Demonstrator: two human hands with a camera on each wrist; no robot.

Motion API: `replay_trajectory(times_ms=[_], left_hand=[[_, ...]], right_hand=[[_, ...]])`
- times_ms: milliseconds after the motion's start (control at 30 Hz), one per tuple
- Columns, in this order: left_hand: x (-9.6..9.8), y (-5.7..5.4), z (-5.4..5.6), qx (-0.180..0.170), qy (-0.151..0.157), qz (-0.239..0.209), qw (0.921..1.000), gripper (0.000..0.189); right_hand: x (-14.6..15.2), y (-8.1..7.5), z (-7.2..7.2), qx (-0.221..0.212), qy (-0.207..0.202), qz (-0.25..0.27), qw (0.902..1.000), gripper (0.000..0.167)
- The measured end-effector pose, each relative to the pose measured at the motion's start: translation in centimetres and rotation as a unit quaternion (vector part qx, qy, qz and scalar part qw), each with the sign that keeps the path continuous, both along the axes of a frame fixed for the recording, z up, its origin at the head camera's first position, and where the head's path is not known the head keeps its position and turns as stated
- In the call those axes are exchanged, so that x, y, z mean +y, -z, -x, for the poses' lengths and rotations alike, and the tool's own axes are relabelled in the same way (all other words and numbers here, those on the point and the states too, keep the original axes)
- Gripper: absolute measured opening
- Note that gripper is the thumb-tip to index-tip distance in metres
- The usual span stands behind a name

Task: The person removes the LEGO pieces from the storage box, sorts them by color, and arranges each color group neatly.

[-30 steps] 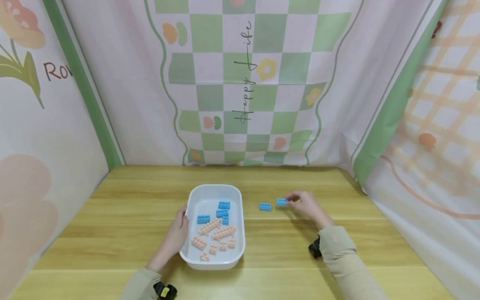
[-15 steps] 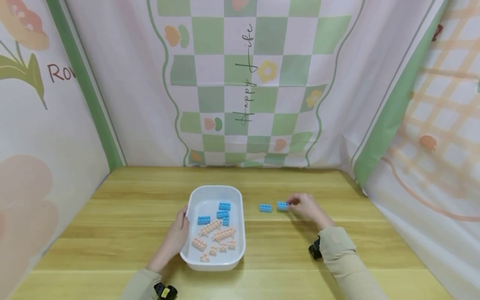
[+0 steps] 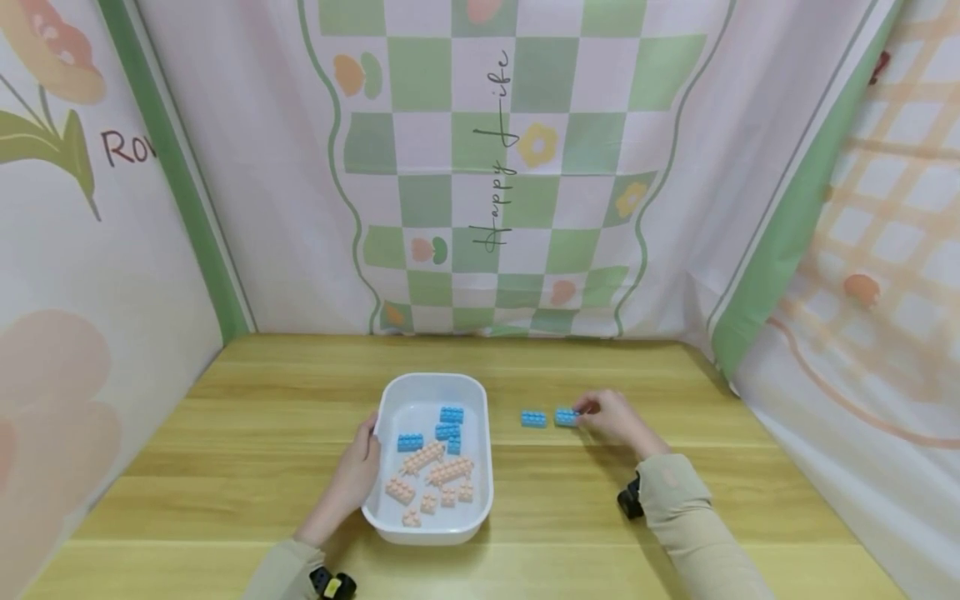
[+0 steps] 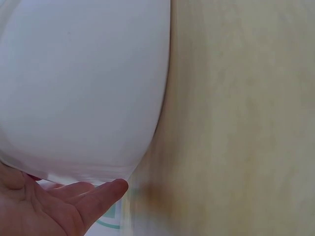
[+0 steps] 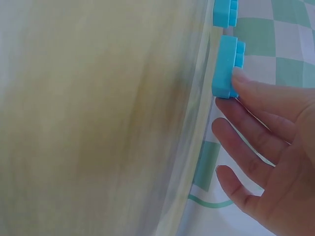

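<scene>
My right hand (image 3: 611, 418) pinches a blue building block (image 3: 566, 417) by its right end, over the table right of the box. In the right wrist view the thumb lies against the studs of that blue block (image 5: 226, 69), and the other fingers are spread below it. A second blue block (image 3: 533, 419) sits just to its left, with a small gap between them. On the other side, my left hand (image 3: 352, 473) holds the left wall of a white plastic box (image 3: 489, 467); its fingertips (image 4: 118, 188) touch the outer wall.
Inside the box lie several blue blocks (image 3: 410, 442) towards the back and several peach blocks (image 3: 450, 472) of different sizes nearer the front. The wooden table (image 3: 300, 375) ends at a printed cloth (image 3: 480, 200) behind, with cloth on both sides.
My right hand has brought its blue block slightly nearer and lower, level with the other blue block. The left hand keeps its hold on the box.
</scene>
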State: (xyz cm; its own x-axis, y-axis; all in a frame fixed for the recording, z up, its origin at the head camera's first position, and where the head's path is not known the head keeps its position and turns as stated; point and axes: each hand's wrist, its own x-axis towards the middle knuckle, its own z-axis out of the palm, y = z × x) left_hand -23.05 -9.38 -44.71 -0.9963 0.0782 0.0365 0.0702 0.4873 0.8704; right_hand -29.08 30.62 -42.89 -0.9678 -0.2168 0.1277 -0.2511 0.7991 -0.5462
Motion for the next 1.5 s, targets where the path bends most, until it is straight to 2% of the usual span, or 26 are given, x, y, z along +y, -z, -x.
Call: replay_trajectory(times_ms=[333, 767, 1133, 1367, 1500], left_hand=[[0.06, 0.33, 0.20, -0.010, -0.001, -0.007, 0.9999, 0.050], [-0.03, 0.02, -0.10, -0.003, -0.001, 0.000, 1.0000, 0.049], [0.04, 0.05, -0.10, -0.005, -0.002, -0.006, 1.0000, 0.049], [-0.02, 0.24, -0.06, 0.003, 0.005, -0.007, 1.0000, 0.048], [0.01, 0.18, 0.06, -0.003, 0.006, -0.012, 0.9999, 0.049]], right_hand=[[-0.08, -0.21, -0.16, -0.017, 0.001, -0.002, 0.9999, 0.014], [-0.24, -0.10, -0.03, -0.027, -0.016, -0.003, 0.9995, 0.013], [-0.08, 0.00, 0.06, -0.038, -0.028, -0.002, 0.9989, 0.023], [0.10, 0.18, 0.10, -0.074, -0.003, 0.012, 0.9972, 0.033], [0.49, -0.12, -0.02, -0.073, 0.003, 0.019, 0.9971, 0.035]])
